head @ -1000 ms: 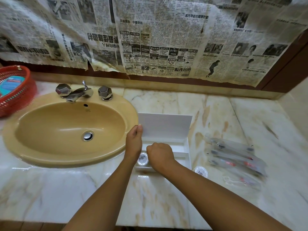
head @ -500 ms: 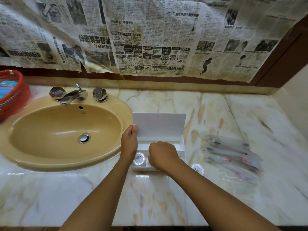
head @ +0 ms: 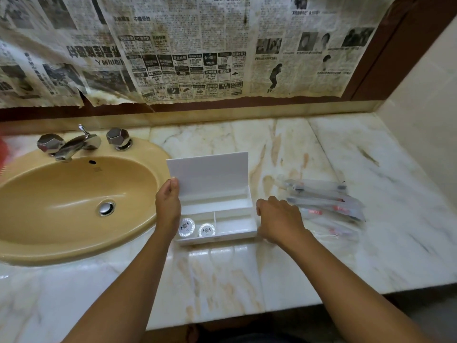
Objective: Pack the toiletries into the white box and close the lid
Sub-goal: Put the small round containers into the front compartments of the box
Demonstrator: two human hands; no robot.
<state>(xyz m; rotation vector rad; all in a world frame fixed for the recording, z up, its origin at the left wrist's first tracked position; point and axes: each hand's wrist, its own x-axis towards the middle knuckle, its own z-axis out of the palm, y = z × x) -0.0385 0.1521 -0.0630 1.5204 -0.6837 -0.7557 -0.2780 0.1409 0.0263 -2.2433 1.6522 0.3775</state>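
Note:
The white box stands on the marble counter with its lid upright. My left hand pinches the lid's left edge. Two small round toiletry tubs lie in the box's front left compartment; the other compartments show nothing. My right hand hovers palm down over the counter just right of the box, fingers curled, hiding whatever is beneath it. Several clear wrapped toothbrush packets lie to the right of that hand.
A tan sink with a chrome tap lies left of the box. A red basket shows at the far left edge. Newspaper covers the back wall. A side wall closes the counter's right end, and the counter's front edge is near me.
My right hand has come out of the box and moved right, beside it. A second round tub now shows in the front left compartment. The round tub seen on the counter is hidden.

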